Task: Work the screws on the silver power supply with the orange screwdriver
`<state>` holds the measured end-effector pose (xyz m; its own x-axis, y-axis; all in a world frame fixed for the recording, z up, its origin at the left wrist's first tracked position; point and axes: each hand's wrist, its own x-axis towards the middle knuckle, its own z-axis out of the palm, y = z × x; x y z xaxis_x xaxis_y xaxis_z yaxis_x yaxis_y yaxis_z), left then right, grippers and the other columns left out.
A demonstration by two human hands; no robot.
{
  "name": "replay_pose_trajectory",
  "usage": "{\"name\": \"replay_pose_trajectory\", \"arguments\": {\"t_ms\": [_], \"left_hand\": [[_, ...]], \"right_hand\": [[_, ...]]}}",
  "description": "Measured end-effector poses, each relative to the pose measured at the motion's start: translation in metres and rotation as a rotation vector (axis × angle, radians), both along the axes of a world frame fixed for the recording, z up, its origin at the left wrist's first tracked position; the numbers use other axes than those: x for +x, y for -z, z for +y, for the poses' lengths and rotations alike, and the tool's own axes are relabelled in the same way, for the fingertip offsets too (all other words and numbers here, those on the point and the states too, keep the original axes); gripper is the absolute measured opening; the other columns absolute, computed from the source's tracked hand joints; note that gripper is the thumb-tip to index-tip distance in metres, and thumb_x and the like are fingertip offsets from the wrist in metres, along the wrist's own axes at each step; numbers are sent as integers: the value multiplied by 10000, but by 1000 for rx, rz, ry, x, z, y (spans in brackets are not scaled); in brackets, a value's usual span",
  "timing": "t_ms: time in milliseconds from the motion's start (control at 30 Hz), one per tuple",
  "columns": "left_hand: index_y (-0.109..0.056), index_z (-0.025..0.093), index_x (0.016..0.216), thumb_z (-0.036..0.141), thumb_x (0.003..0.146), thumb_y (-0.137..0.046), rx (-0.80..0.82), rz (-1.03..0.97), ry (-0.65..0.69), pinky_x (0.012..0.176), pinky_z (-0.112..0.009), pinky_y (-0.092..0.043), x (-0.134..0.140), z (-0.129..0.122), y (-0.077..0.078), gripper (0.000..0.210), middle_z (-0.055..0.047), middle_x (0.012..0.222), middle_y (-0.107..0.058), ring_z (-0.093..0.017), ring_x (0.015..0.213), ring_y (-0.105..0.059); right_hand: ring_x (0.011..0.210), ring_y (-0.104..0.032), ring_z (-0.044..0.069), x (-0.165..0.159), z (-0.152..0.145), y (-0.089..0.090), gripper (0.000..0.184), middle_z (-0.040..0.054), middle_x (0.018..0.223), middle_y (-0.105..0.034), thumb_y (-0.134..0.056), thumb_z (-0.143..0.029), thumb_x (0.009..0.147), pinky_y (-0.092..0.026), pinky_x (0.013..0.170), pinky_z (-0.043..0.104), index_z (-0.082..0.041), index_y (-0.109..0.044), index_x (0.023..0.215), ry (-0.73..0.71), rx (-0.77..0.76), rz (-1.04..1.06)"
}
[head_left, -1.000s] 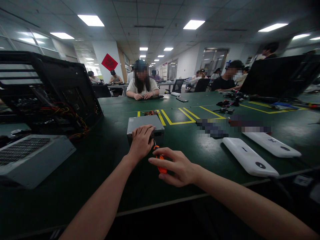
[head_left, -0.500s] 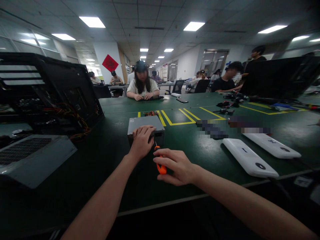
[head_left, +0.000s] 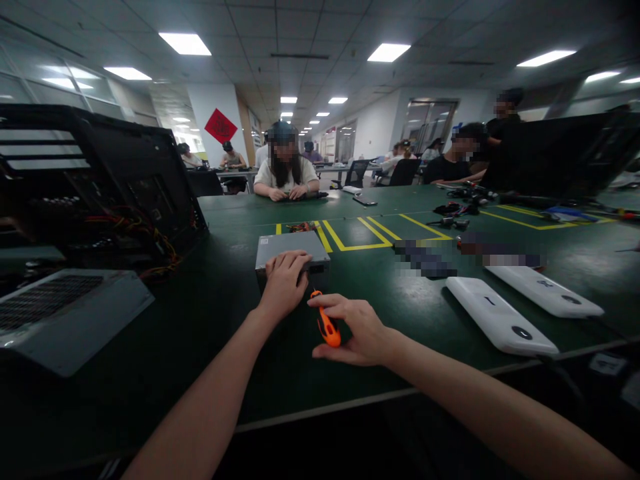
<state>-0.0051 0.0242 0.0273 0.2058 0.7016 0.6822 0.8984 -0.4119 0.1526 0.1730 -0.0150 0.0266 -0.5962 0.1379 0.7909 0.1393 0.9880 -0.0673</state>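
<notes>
A grey metal computer power supply (head_left: 287,243) sits on the green table, a socket in the side facing me. My left hand (head_left: 286,283) lies over its top and near edge, fingers wrapped onto it. An orange and black screwdriver (head_left: 329,328) is in my right hand (head_left: 357,330), held between the thumb and fingers. Its thin shaft points up and away toward the power supply's near face; whether the tip touches a screw is too small to tell.
An open black computer case (head_left: 100,180) with loose wires stands at left, another power supply (head_left: 75,313) before it. Two white power banks (head_left: 500,315) lie at right, near a blurred dark object (head_left: 425,259). Across the table (head_left: 370,287) sits a person (head_left: 285,167).
The screwdriver's handle has tilted and shifted slightly right and down, and my right fingers have changed their hold. My left hand and the power supply have stayed put.
</notes>
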Motion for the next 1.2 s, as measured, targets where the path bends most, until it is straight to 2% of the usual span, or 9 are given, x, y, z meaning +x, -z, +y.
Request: {"name": "replay_pose_trajectory", "arguments": {"t_ms": [133, 233, 333, 433, 533, 733, 967, 1100, 1200], "left_hand": [[-534, 241, 1075, 152, 775, -467, -1, 6, 1, 906, -373, -280, 0, -1, 0, 320, -24, 1160, -565, -205, 1090, -454], [-528, 241, 1085, 153, 779, -464, 5, 6, 4, 903, -372, -280, 0, -1, 0, 324, -21, 1158, -565, -201, 1084, -455], [-530, 242, 1084, 153, 779, -462, 2, 4, 1, 900, -375, -282, 0, -1, 0, 325, -23, 1160, -564, -203, 1086, -453], [-530, 242, 1085, 149, 774, -467, -2, 4, 6, 903, -377, -280, -1, -1, 0, 331, -23, 1159, -564, -202, 1087, -454], [-530, 243, 1086, 145, 775, -462, -2, 2, 8, 907, -379, -276, -1, 0, 0, 333, -21, 1160, -563, -200, 1086, -454], [-525, 246, 1094, 150, 764, -474, -12, 0, 24, 905, -374, -278, -1, 0, -1, 348, -19, 1171, -558, -201, 1091, -450], [-534, 241, 1081, 155, 751, -481, -26, -4, 25, 907, -381, -285, -2, -3, -4, 346, -29, 1161, -560, -211, 1093, -448], [-538, 246, 1077, 145, 744, -483, -6, -8, 27, 914, -387, -285, -4, -2, -2, 352, -30, 1155, -560, -213, 1084, -453], [-523, 244, 1103, 152, 743, -488, 2, -5, 20, 918, -388, -288, -4, -3, -2, 373, -38, 1158, -555, -216, 1083, -449]], "right_hand": [[996, -580, 214, 2, 0, 1, 462, 156, 1061, -572, -549, -483, 782, -508, 766, 311, -161, -385, 1070, -28, -68, -40], [1008, -572, 215, 2, -3, -2, 363, 164, 1089, -555, -481, -378, 842, -504, 767, 312, -148, -420, 1116, -3, 42, -143], [942, -605, 205, 1, -3, -2, 350, 149, 1048, -582, -522, -419, 823, -514, 729, 299, -166, -434, 1050, 39, 100, -61], [893, -625, 194, 1, 0, 0, 408, 139, 990, -604, -553, -502, 782, -522, 689, 279, -185, -394, 983, 35, 7, 71], [920, -614, 202, 2, 0, -1, 402, 159, 1012, -592, -527, -476, 801, -523, 705, 292, -170, -388, 1021, -3, -54, 51], [985, -590, 217, 1, -2, -3, 350, 159, 1097, -573, -518, -365, 826, -511, 762, 323, -164, -434, 1100, 37, 106, -51], [978, -584, 197, 1, 0, 0, 418, 132, 1039, -578, -572, -446, 773, -510, 749, 300, -183, -389, 1041, 11, -51, -4], [941, -592, 182, 1, -3, -4, 272, 145, 1074, -570, -500, -312, 843, -497, 704, 270, -163, -447, 1064, 85, 123, -130], [812, -626, 163, -1, -2, -4, 222, 115, 989, -623, -531, -315, 834, -479, 621, 252, -166, -476, 988, 159, 265, -41]]}}
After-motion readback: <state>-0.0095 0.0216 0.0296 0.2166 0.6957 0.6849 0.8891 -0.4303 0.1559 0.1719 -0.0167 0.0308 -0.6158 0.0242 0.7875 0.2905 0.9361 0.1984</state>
